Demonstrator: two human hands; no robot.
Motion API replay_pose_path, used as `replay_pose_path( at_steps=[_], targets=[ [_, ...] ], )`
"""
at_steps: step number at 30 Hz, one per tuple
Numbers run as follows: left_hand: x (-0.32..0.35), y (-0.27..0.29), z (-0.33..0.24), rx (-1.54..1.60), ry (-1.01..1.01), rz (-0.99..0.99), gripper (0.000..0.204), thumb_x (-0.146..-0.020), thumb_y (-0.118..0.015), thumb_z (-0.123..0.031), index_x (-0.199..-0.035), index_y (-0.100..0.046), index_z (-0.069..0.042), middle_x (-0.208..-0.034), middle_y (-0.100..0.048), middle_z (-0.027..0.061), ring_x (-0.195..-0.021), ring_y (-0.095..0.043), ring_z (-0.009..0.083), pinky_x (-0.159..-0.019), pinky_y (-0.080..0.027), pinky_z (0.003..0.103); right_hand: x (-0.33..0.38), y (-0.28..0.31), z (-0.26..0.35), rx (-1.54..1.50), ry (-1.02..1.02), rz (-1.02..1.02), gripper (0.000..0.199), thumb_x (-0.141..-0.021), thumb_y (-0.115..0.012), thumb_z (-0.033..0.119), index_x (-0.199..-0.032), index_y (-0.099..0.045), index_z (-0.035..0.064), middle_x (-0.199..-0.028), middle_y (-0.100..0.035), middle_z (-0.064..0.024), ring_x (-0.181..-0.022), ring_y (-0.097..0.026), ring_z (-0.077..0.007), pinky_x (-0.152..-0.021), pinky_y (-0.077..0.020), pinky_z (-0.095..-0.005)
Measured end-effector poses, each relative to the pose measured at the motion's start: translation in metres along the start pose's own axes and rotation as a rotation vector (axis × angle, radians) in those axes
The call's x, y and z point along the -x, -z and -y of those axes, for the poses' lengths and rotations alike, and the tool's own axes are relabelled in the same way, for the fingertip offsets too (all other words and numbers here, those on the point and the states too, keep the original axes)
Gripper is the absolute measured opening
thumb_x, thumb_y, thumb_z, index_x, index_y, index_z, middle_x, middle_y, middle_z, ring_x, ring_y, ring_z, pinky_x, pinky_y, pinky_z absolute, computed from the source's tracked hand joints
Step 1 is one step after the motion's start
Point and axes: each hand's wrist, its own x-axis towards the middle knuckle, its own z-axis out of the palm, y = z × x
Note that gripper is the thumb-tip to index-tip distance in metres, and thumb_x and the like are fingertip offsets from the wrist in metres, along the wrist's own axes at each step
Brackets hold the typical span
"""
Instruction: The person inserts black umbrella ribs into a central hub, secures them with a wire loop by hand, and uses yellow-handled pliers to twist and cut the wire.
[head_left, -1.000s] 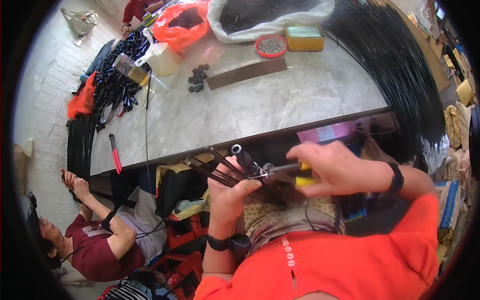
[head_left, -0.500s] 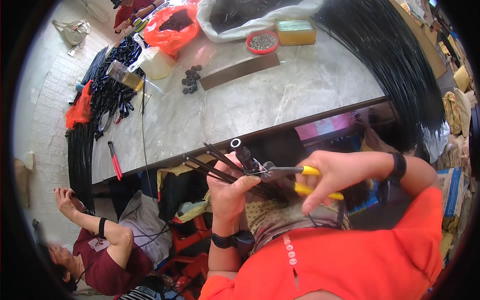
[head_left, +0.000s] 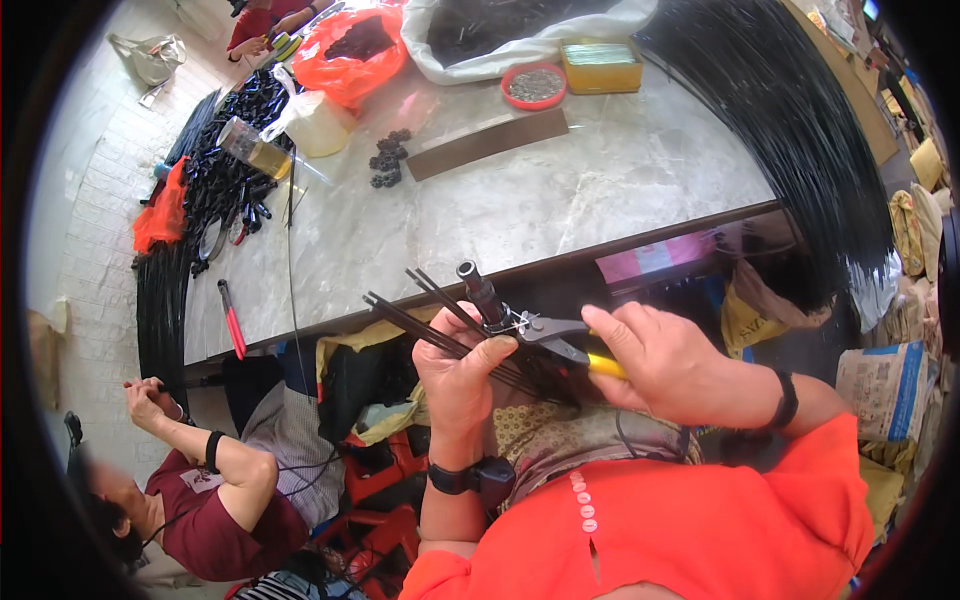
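My left hand (head_left: 452,368) is closed around several thin black rods (head_left: 428,333) and a short black tube (head_left: 482,298) with a pale ring at its open end. The tube stands upright above my thumb and the rods point away to the upper left. My right hand (head_left: 660,355) grips pliers (head_left: 560,336) with yellow handles. Their dark jaws meet a small shiny wire-like piece (head_left: 520,322) at the tube's base, beside my left thumb. Whether the jaws have closed on this piece I cannot make out.
Ahead is a grey marble-patterned table (head_left: 500,210) with a brown strip (head_left: 488,143), a red bowl of small metal pieces (head_left: 535,88) and red-handled pliers (head_left: 232,322). Long black rods (head_left: 780,120) hang over its right end. A seated co-worker (head_left: 225,500) is at left.
My right hand has turned and wrapped around the pliers' handles, which were spread wide before. The left hand keeps its hold on the rods and tube. The co-worker's hands shifted slightly.
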Motion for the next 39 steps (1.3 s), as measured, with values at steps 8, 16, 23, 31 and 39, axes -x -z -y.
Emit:
replay_pose_path(
  at_steps=[8,16,23,31,39],
  targets=[
    [-0.003,0.003,0.003,-0.013,0.043,0.045,0.031,-0.070,-0.078,0.006,-0.098,-0.064,0.003,-0.091,-0.070,0.0126,-0.082,-0.067,0.0210,-0.077,-0.054,0.033,-0.006,0.032,-0.006,-0.774,-0.305,0.392,0.058,-0.088,-0.073,0.043,-0.117,-0.051,-0.0019,-0.085,-0.061,-0.0167,-0.072,-0.065,-0.0297,-0.063,-0.0518,-0.0373],
    [-0.011,0.006,0.002,0.013,0.050,0.192,0.026,-0.070,-0.078,0.008,-0.092,-0.065,0.003,-0.087,-0.069,0.0086,-0.079,-0.066,0.0162,-0.073,-0.055,0.030,-0.004,0.027,-0.015,-1.358,-0.550,0.725,0.050,-0.090,-0.073,0.038,-0.115,-0.053,0.0007,-0.075,-0.058,-0.0044,-0.066,-0.061,-0.0118,-0.056,-0.0478,-0.0281],
    [-0.019,0.023,0.006,0.046,0.092,0.248,0.035,-0.065,-0.088,-0.007,-0.091,-0.066,0.002,-0.084,-0.068,0.0133,-0.078,-0.066,0.0219,-0.068,-0.055,0.033,-0.008,0.016,-0.008,-1.683,-0.602,0.755,0.042,-0.100,-0.060,0.030,-0.125,-0.051,-0.0027,-0.090,-0.064,-0.0079,-0.075,-0.066,-0.0138,-0.064,-0.0532,-0.0278],
    [-0.019,0.031,0.007,0.141,0.093,0.305,0.033,-0.063,-0.089,-0.006,-0.088,-0.068,0.001,-0.085,-0.067,0.0125,-0.081,-0.068,0.0240,-0.071,-0.057,0.035,-0.006,0.001,-0.009,-1.912,-0.605,0.786,0.048,-0.103,-0.052,0.030,-0.135,-0.045,-0.0050,-0.114,-0.067,-0.0188,-0.099,-0.069,-0.0227,-0.084,-0.0552,-0.0330],
    [-0.023,0.035,0.010,0.156,0.132,0.302,0.037,-0.061,-0.090,-0.006,-0.090,-0.068,0.002,-0.084,-0.066,0.0123,-0.083,-0.068,0.0246,-0.071,-0.057,0.035,-0.009,-0.004,-0.015,-2.018,-0.568,0.891,0.044,-0.104,-0.047,0.039,-0.119,-0.051,-0.0015,-0.100,-0.068,-0.0166,-0.084,-0.071,-0.0231,-0.070,-0.0569,-0.0323]
  ],
)
